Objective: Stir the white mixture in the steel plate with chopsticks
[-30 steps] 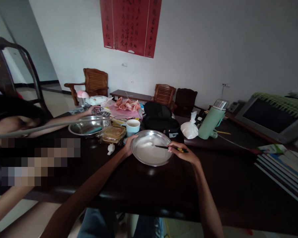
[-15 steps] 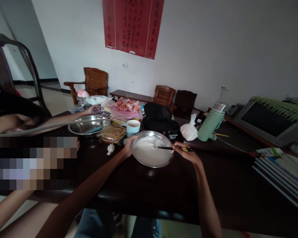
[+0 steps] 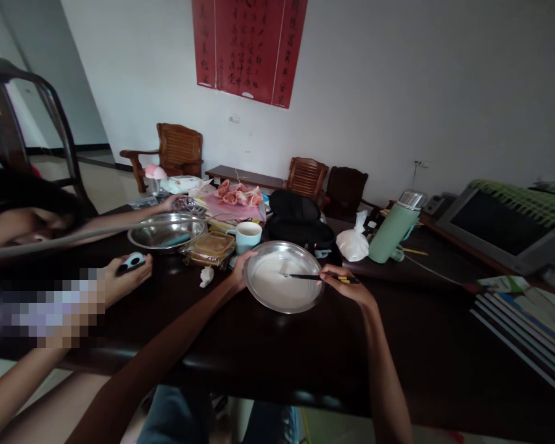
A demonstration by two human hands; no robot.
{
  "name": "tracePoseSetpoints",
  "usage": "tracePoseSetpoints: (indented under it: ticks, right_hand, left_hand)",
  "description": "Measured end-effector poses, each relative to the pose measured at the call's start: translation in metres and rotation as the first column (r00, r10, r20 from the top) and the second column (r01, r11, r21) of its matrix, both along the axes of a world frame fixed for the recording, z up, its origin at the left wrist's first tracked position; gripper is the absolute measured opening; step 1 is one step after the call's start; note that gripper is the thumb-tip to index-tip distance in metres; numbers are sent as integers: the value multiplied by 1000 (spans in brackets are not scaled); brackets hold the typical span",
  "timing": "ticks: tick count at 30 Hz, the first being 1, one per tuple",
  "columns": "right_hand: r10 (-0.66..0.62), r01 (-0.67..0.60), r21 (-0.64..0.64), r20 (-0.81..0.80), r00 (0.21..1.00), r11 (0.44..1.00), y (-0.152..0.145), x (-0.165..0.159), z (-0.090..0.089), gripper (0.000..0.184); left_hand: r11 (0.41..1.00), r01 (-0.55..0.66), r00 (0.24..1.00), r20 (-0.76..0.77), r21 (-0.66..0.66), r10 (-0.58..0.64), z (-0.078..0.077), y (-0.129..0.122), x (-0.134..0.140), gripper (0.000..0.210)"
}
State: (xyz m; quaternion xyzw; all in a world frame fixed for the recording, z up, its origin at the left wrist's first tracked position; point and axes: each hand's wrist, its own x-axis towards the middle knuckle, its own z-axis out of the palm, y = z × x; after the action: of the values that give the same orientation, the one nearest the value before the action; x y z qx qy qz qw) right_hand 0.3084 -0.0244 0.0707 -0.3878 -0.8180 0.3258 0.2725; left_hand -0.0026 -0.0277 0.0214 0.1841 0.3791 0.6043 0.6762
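A round metal basin (image 3: pixel 311 296) with a pale, milky mixture (image 3: pixel 277 290) inside is in front of me on the dark table. My left hand (image 3: pixel 242 271) is closed on its left rim. At the right rim, my right hand (image 3: pixel 345 283) grips dark chopsticks (image 3: pixel 303 277) with yellowish marks near their upper ends. Their tips dip into the mixture near the middle of the basin. Just behind the basin stand a light blue mug (image 3: pixel 248 238) and an open black case (image 3: pixel 296 225). A knotted bag of white powder (image 3: pixel 353 244) sits to the right.
A person's hand (image 3: pixel 127 277) holds a small pale blue and black object at the left. Nearby are another metal basin (image 3: pixel 143 237), a plastic-wrapped box (image 3: pixel 210 248) and crumpled tissue (image 3: pixel 206 277). A green thermos (image 3: pixel 394 228) and stacked books (image 3: pixel 527 333) stand at the right.
The chopstick tips have shifted slightly left in the mixture. My left hand and the basin have barely moved. The other person's hand with the small object now shows.
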Motion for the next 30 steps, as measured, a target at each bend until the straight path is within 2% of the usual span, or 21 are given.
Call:
tracePoseSetpoints:
  ticks: [4, 7, 10, 13, 17, 20, 24, 27, 30]
  right_hand:
    - [75, -76, -37, -10, 997, 996, -1, -12, -7, 33]
    - [42, -42, 25, -27, 999, 999, -1, -15, -8, 33]
    - [-9, 10, 65, -5, 1000, 998, -2, 1, -1, 31]
    - [55, -54, -18, 33, 998, 998, -4, 14, 6, 30]
    - [145, -142, -94, 25, 989, 985, -5, -3, -1, 32]
    - [80, -80, -28, -2, 997, 996, -3, -13, -6, 33]
    - [-14, 13, 32, 11, 1000, 999, -1, 8, 1, 30]
    - [55, -53, -46, 31, 998, 998, -3, 17, 7, 30]
    - [134, -130, -93, 30, 991, 987, -5, 4, 3, 33]
  left_hand:
    - [999, 16, 1000, 7, 36, -16, -3, 1, -2, 10]
    - [999, 16, 1000, -6, 28, -16, -4, 2, -2, 11]
    - [1000, -10, 1000, -13, 15, 10, -3, 1, 0, 16]
    - [1000, -17, 1000, -9, 14, 17, -2, 0, 1, 17]
    - [1000, 0, 1000, -12, 20, 0, -2, -1, 1, 12]
    - [999, 12, 1000, -9, 34, -11, -4, 0, 0, 11]
    - [1000, 10, 1000, -16, 30, -9, -8, 2, -1, 12]
    - [1000, 0, 1000, -23, 19, 0, -10, 3, -2, 14]
    - [1000, 2, 1000, -21, 18, -2, -10, 3, -2, 13]
